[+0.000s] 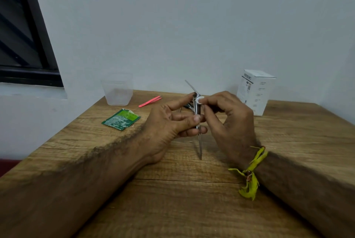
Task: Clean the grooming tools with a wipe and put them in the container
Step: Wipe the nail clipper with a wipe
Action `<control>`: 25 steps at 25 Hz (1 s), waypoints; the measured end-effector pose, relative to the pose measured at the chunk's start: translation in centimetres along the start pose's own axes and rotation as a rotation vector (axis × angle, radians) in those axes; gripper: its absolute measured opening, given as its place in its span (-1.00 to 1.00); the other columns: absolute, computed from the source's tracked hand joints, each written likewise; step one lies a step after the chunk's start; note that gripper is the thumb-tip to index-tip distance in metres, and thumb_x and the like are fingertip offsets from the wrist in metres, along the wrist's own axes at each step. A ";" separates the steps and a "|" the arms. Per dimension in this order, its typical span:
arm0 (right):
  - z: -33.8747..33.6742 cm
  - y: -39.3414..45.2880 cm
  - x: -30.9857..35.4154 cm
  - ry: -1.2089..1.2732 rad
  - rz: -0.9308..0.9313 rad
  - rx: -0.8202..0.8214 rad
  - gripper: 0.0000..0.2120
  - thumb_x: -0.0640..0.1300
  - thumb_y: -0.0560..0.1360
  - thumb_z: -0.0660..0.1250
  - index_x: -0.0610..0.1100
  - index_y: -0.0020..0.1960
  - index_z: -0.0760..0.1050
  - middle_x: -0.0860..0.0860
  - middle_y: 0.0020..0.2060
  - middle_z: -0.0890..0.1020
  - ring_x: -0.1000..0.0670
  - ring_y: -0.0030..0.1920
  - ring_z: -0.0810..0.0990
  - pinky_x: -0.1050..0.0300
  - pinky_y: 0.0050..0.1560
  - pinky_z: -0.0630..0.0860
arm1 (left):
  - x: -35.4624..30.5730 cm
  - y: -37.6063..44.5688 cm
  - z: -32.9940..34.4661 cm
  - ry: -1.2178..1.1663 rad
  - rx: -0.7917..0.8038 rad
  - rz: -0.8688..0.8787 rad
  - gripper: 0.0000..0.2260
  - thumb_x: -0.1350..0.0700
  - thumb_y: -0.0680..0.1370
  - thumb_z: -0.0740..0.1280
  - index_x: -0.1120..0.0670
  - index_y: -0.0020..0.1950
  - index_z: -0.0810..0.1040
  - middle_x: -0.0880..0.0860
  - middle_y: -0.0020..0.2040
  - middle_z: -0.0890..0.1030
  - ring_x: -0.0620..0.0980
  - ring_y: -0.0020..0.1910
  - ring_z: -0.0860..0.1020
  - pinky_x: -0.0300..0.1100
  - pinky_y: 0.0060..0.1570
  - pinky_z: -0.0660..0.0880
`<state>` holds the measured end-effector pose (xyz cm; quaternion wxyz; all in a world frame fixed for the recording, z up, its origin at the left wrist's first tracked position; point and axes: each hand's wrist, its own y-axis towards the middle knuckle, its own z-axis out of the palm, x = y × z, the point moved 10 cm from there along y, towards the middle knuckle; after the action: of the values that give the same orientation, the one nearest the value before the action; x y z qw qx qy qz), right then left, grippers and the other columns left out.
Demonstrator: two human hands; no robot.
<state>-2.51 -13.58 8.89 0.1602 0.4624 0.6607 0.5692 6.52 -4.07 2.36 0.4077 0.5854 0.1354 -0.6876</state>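
My left hand [172, 122] grips a metal nail clipper [197, 109] held upright above the table, one thin blade pointing down [200, 147] and its lever sticking up and left. My right hand [228, 116] pinches a small white wipe [198, 100] against the top of the clipper. Pink tweezers [150, 101] lie on the wooden table behind my left hand. A clear plastic container [117, 90] stands at the back left, open-topped. Another dark metal tool [187, 106] lies partly hidden behind my fingers.
A torn green wipe sachet [121, 119] lies left of my left hand. A white cardboard box [254, 90] stands at the back right. The wall runs along the wooden table's [192, 189] far edge, with a dark window at the left. A yellow thread is tied on my right wrist.
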 end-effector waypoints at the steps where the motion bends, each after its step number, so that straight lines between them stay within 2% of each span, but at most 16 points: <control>1: -0.1 0.0 0.0 -0.006 -0.006 -0.009 -0.86 -0.41 0.47 0.39 -0.28 0.00 0.65 -0.08 -0.15 0.64 0.04 -0.12 0.62 0.21 -0.10 0.58 | 0.0 0.0 0.0 -0.001 0.005 0.005 -0.46 0.24 0.35 0.51 -0.05 0.31 0.55 0.23 -0.01 0.73 0.14 -0.13 0.73 -0.24 -0.19 0.63; 5: -0.1 0.0 0.1 -0.022 -0.024 -0.007 -0.87 -0.41 0.47 0.40 -0.30 -0.01 0.65 -0.10 -0.16 0.63 0.01 -0.12 0.61 0.16 -0.11 0.58 | 0.2 0.2 0.2 -0.015 0.019 0.013 -0.45 0.26 0.42 0.45 0.07 0.41 0.49 0.14 -0.08 0.73 0.17 -0.06 0.73 -0.16 -0.08 0.65; 9: -0.1 -0.1 -0.1 0.005 -0.032 0.000 -0.85 -0.42 0.46 0.39 -0.29 -0.01 0.65 -0.10 -0.16 0.63 0.00 -0.13 0.62 0.09 -0.13 0.58 | 0.2 0.1 0.1 -0.016 0.039 0.001 -0.50 0.26 0.42 0.44 0.03 0.35 0.53 0.04 -0.18 0.72 0.05 -0.14 0.74 -0.26 -0.16 0.63; 14: 0.0 0.0 0.0 -0.018 -0.049 0.000 -0.86 -0.40 0.48 0.39 -0.28 0.00 0.65 -0.09 -0.16 0.63 0.01 -0.13 0.61 0.07 -0.14 0.57 | 0.3 0.3 -0.3 0.019 0.017 -0.004 -0.46 0.26 0.42 0.46 0.03 0.39 0.52 0.15 -0.09 0.73 0.12 -0.13 0.73 -0.19 -0.26 0.63; 17: 0.4 -0.2 0.5 -0.072 -0.103 0.036 -0.87 -0.37 0.49 0.39 -0.28 0.02 0.64 -0.10 -0.14 0.64 0.00 -0.13 0.61 0.09 -0.12 0.57 | 0.4 0.5 -0.6 -0.014 -0.003 -0.010 -0.46 0.29 0.40 0.46 0.06 0.38 0.54 0.16 -0.11 0.73 0.09 -0.11 0.73 -0.12 -0.16 0.65; 19: 0.3 -0.2 0.2 -0.077 -0.079 0.026 -0.87 -0.36 0.49 0.39 -0.28 0.02 0.64 -0.09 -0.16 0.63 0.00 -0.15 0.61 0.08 -0.13 0.57 | 0.5 0.5 -0.8 -0.040 -0.007 -0.016 -0.47 0.32 0.40 0.46 0.07 0.36 0.56 0.22 -0.06 0.72 0.13 -0.05 0.72 -0.07 -0.08 0.65; 23: 0.6 -0.3 0.5 -0.076 -0.100 0.063 -0.87 -0.36 0.49 0.39 -0.28 0.02 0.64 -0.10 -0.17 0.63 0.00 -0.16 0.60 0.09 -0.13 0.57 | 0.6 0.6 -0.8 -0.038 -0.008 -0.023 -0.45 0.32 0.38 0.45 0.08 0.37 0.54 0.18 -0.10 0.73 0.08 -0.08 0.73 -0.10 -0.09 0.65; 25: 0.3 -0.1 0.2 -0.064 -0.076 0.047 -0.87 -0.36 0.49 0.39 -0.28 0.02 0.65 -0.11 -0.17 0.63 -0.04 -0.17 0.61 0.01 -0.15 0.57 | 0.5 0.5 -0.7 -0.023 -0.002 -0.025 -0.43 0.32 0.39 0.45 0.10 0.40 0.52 0.21 -0.08 0.72 0.12 -0.06 0.73 -0.08 -0.07 0.65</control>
<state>-2.45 -13.25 8.75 0.1920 0.4586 0.6856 0.5317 7.37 -4.10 1.81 0.4011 0.5754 0.1386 -0.6992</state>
